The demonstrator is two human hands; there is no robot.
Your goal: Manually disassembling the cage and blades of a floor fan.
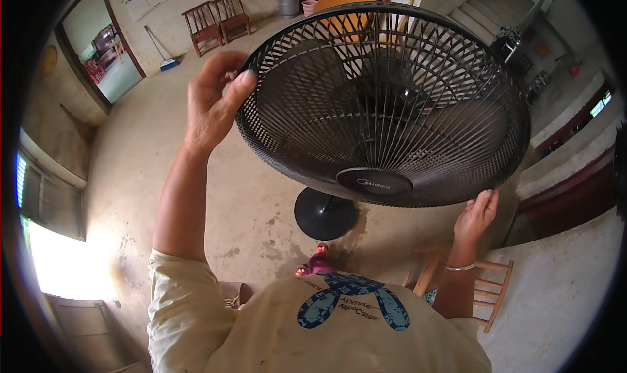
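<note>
A large black pedestal fan [382, 138] tilts toward me, its round wire guard filling the upper middle of the head view. Dark blades show through the bars, and an oval cap sits at the guard's centre. My left hand [214, 102] grips the guard's rim on the left, thumb on the front. At the lower right edge, my right hand [475, 217] pinches the rim between thumb and fingers. Below the guard, the fan's round black base [324, 216] stands on the floor in front of my feet. The pole is mostly hidden.
A wooden chair [496, 288] stands close by my right arm. Two small reddish chairs [217, 24], a gas cylinder [288, 0] and a pink bucket [309, 7] line the far wall. A broom [168, 64] leans near the doorway. Concrete floor [150, 164] has damp spots.
</note>
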